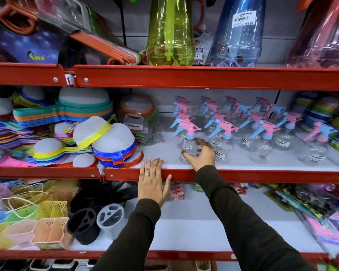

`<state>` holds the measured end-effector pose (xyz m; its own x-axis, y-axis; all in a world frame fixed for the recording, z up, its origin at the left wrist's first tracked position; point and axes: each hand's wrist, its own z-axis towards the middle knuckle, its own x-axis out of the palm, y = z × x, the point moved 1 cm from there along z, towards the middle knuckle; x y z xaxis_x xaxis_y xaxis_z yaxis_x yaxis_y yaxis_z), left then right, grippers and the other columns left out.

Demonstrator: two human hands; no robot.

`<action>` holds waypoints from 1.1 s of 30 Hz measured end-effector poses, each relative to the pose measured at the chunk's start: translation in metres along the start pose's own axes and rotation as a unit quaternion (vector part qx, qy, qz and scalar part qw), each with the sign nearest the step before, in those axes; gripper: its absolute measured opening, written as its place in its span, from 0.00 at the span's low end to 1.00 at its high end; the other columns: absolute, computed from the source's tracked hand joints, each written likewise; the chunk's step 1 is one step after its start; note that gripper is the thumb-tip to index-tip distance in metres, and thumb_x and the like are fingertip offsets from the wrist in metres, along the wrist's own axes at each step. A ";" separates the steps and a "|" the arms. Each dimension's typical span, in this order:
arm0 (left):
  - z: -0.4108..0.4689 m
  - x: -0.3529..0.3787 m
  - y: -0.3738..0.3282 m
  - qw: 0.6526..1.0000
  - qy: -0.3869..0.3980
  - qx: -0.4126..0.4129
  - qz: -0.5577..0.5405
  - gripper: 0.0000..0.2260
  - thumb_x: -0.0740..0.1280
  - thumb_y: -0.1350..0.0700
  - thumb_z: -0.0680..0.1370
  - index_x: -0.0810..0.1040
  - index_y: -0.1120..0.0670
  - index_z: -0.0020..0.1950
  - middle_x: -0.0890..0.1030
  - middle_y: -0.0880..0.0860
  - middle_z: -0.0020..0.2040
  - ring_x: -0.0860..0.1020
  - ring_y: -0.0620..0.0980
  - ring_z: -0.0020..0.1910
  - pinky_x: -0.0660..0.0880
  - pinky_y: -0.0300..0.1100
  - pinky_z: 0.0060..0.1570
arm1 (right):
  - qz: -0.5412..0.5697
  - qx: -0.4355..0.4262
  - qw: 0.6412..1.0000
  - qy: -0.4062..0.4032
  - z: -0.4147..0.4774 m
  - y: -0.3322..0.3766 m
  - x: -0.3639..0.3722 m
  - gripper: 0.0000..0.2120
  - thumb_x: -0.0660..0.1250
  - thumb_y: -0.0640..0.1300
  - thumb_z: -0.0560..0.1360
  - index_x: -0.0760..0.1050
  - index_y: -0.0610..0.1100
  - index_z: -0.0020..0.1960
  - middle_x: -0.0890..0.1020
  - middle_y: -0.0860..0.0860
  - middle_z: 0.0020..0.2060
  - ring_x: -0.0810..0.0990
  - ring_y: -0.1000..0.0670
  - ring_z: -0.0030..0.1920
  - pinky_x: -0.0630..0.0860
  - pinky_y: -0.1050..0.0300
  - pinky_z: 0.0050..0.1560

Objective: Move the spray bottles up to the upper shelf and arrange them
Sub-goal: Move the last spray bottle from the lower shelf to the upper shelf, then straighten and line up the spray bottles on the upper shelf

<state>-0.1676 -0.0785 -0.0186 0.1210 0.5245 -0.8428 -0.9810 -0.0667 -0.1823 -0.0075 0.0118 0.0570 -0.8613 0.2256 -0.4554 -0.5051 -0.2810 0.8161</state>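
1. A person faces red metal store shelving, both arms in dark sleeves reaching forward.
2. The middle shelf [243, 174] holds rows of small clear spray bottles [262, 133] with pink and blue trigger heads, standing upright on its white board, most with price stickers.
3. The right hand [201, 153] is at the front-left bottle [188, 145]. Its fingers are spread and curled around the clear body, thumb on the near left side, fingertips on the right. They appear to touch the bottle, but the view is slightly blurred, so a firm hold cannot be confirmed; the bottle stands on the shelf.
4. The left hand [153, 182] lies flat, fingers straight and together, against the red front lip of the middle shelf, holding nothing. It wears a ring.
5. Left of the bottles sit stacked colourful strainers [67, 133]. The shelf above [203, 77] carries tall tinted bottles, green [169, 32] and blue [241, 34], with little free room visible between them.
6. The bottom shelf [194, 222], below the hands, is bare in the middle, so most bottles seem to be already raised and the step in hand looks like arranging: setting or straightening this front bottle.
7. The next move likely calls for either letting go with the bottle upright and in line with its row, or closing the fingers to shift it, without knocking the neighbour just beside it.
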 end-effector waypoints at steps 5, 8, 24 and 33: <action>0.008 -0.014 -0.006 0.998 -0.021 0.014 -0.051 0.26 0.54 0.44 0.83 0.65 0.56 0.78 0.69 0.56 0.77 0.64 0.57 0.78 0.51 0.49 0.78 | 0.014 -0.005 1.000 0.016 -0.004 0.001 -0.001 0.35 0.76 0.54 0.65 0.71 0.46 0.69 0.76 0.46 0.63 0.76 0.45 0.62 0.75 0.47 0.64; 0.026 -0.034 -0.025 0.990 -0.011 -0.020 -0.142 0.24 0.55 0.48 0.84 0.62 0.54 0.80 0.66 0.56 0.78 0.63 0.55 0.78 0.52 0.45 0.76 | 0.052 0.014 0.998 0.020 -0.008 -0.001 -0.004 0.35 0.74 0.54 0.67 0.68 0.46 0.71 0.73 0.46 0.67 0.74 0.46 0.66 0.73 0.47 0.67; 0.079 -0.036 -0.071 0.885 0.122 -0.225 -0.389 0.29 0.48 0.40 0.84 0.78 0.59 0.66 0.77 0.65 0.68 0.75 0.62 0.66 0.68 0.51 0.69 | 0.084 0.047 0.988 0.121 -0.003 -0.007 -0.020 0.21 0.59 0.39 0.78 0.70 0.41 0.71 0.76 0.45 0.68 0.75 0.47 0.65 0.65 0.65 0.60; 0.073 -0.037 -0.076 0.888 0.106 -0.232 -0.383 0.28 0.48 0.41 0.85 0.77 0.58 0.66 0.77 0.63 0.68 0.75 0.61 0.65 0.68 0.49 0.68 | 0.124 0.065 0.984 0.114 -0.005 -0.006 -0.020 0.22 0.61 0.40 0.78 0.69 0.40 0.71 0.76 0.45 0.68 0.77 0.49 0.62 0.69 0.62 0.63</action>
<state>-0.1089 -0.0312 0.0633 0.7997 0.3980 -0.4495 -0.4371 -0.1272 -0.8904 0.0125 0.0046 0.0590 -0.9546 -0.0535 -0.2930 -0.2799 -0.1755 0.9439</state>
